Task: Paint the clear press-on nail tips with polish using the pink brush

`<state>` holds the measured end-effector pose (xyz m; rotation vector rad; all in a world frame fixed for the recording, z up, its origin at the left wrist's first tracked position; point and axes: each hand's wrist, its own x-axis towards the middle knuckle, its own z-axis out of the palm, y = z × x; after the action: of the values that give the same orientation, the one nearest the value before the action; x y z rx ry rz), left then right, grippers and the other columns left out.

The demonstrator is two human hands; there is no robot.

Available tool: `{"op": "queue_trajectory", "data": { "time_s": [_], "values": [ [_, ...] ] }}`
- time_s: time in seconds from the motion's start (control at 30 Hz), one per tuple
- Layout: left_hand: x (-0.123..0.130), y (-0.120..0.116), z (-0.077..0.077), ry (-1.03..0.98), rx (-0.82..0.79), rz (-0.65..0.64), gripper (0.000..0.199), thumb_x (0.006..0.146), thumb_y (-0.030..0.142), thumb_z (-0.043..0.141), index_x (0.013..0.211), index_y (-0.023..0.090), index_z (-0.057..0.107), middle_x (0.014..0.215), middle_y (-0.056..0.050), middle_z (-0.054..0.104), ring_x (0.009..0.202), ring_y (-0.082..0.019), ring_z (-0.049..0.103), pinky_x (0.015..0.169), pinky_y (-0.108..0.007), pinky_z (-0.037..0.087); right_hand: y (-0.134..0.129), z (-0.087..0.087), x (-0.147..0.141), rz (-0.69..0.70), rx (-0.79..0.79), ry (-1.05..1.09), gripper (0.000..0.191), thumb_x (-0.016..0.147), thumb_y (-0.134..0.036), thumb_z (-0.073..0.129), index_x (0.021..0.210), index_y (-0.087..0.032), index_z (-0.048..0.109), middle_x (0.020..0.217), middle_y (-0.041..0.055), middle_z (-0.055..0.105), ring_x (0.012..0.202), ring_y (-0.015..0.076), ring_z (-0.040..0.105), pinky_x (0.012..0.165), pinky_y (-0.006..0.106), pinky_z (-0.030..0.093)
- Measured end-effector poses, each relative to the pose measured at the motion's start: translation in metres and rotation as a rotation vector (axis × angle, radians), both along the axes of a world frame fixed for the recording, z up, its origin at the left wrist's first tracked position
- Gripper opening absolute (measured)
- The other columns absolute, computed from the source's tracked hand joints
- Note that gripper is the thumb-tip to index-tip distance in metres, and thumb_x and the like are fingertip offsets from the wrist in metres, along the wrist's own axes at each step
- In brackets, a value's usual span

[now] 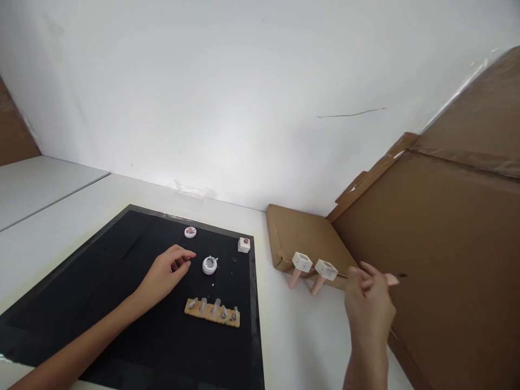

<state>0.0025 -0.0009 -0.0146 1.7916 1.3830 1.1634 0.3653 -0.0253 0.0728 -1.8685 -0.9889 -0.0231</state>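
Note:
My left hand (167, 271) hovers over the black mat, fingers loosely bent, thumb and index finger a little apart with nothing between them. Nearest to it is a small open white jar (209, 265) with greyish stuff inside. A round white lid (190, 232) lies beyond. Over at the right, my right hand (369, 298) is blurred, its fingers closed round what looks like a pink stick (392, 279) with a dark tip. Left of that hand, two white cubes (302, 262) on pink finger-like stems stand against the cardboard box.
A tan strip (212, 313) with several clear nail-tip-like pieces lies on the black mat (162, 346). A white cube (244, 245) with a dark piece on top stands at the mat's far right corner. The flat cardboard box (309, 233) and a cardboard wall (455, 227) bound the right side.

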Motion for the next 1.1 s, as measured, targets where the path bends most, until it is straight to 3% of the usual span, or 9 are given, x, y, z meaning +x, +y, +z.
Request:
{"op": "queue_trajectory", "data": {
  "time_s": [0.07,0.2,0.3,0.47,0.63,0.73,0.93,1.1],
  "values": [
    [0.005,0.004,-0.006,0.02,0.003,-0.029,0.025,0.077,0.019,0.054,0.097,0.021,0.07,0.089,-0.005,0.066,0.082,-0.021,0.061,0.07,-0.032,0.05,-0.003,0.006,-0.016,0.052,0.098,-0.004,0.043,0.09,-0.04,0.033,0.125,-0.019,0.048,0.104,0.0127,0.06,0.104,0.0302,0.053,0.088,0.046,0.036],
    [0.013,0.013,-0.015,0.06,-0.001,-0.126,0.051,0.073,0.016,0.061,0.123,0.024,0.058,0.113,-0.007,0.067,0.109,-0.026,0.055,0.095,-0.04,0.042,0.002,-0.001,-0.061,0.487,0.027,0.087,0.049,0.088,-0.049,0.04,0.13,-0.023,0.042,0.076,0.0013,0.062,0.065,0.0187,0.056,0.071,0.037,0.046],
    [0.015,0.019,-0.018,0.098,-0.021,-0.182,0.061,0.075,0.017,0.062,0.134,0.026,0.047,0.119,-0.007,0.067,0.115,-0.027,0.052,0.098,-0.043,0.039,0.007,-0.017,-0.093,0.78,-0.098,0.175,0.054,0.088,-0.052,0.044,0.133,-0.025,0.034,0.068,-0.0029,0.062,0.053,0.0152,0.054,0.066,0.034,0.048],
    [0.015,0.026,-0.018,0.163,-0.023,-0.222,0.049,0.075,0.018,0.064,0.123,0.024,0.057,0.106,-0.005,0.07,0.107,-0.026,0.056,0.096,-0.042,0.038,0.011,-0.04,-0.125,1.036,-0.254,0.321,0.041,0.088,-0.052,0.048,0.115,-0.022,0.044,0.07,-0.0002,0.065,0.063,0.0185,0.063,0.065,0.035,0.05],
    [0.019,0.028,-0.013,0.211,0.007,-0.238,0.041,0.07,0.024,0.071,0.11,0.026,0.066,0.105,-0.005,0.069,0.104,-0.028,0.056,0.091,-0.04,0.039,0.024,-0.054,-0.129,1.031,-0.21,0.413,0.043,0.088,-0.055,0.047,0.112,-0.02,0.041,0.075,0.0008,0.066,0.069,0.0177,0.064,0.069,0.034,0.05],
    [0.022,0.029,-0.011,0.231,0.023,-0.229,0.03,0.07,0.028,0.072,0.1,0.026,0.07,0.1,-0.004,0.069,0.1,-0.027,0.057,0.089,-0.04,0.041,0.031,-0.057,-0.124,0.981,-0.173,0.425,0.037,0.09,-0.05,0.049,0.106,-0.017,0.051,0.08,0.0016,0.065,0.074,0.0168,0.063,0.069,0.033,0.05],
    [0.017,0.034,-0.014,0.262,0.05,-0.135,0.026,0.082,0.029,0.065,0.104,0.016,0.064,0.1,-0.006,0.065,0.098,-0.023,0.059,0.088,-0.042,0.045,0.034,-0.06,-0.12,0.908,-0.172,0.418,0.027,0.09,-0.038,0.057,0.103,-0.015,0.062,0.104,0.0058,0.064,0.091,0.0188,0.062,0.081,0.039,0.05],
    [0.008,0.037,-0.019,0.32,0.06,-0.054,0.026,0.09,0.031,0.057,0.109,0.015,0.06,0.111,-0.008,0.062,0.099,-0.023,0.06,0.087,-0.044,0.049,0.035,-0.062,-0.119,0.883,-0.155,0.408,0.03,0.088,-0.041,0.059,0.103,-0.015,0.064,0.091,0.0041,0.066,0.086,0.0183,0.062,0.081,0.039,0.049]
  ]
}}
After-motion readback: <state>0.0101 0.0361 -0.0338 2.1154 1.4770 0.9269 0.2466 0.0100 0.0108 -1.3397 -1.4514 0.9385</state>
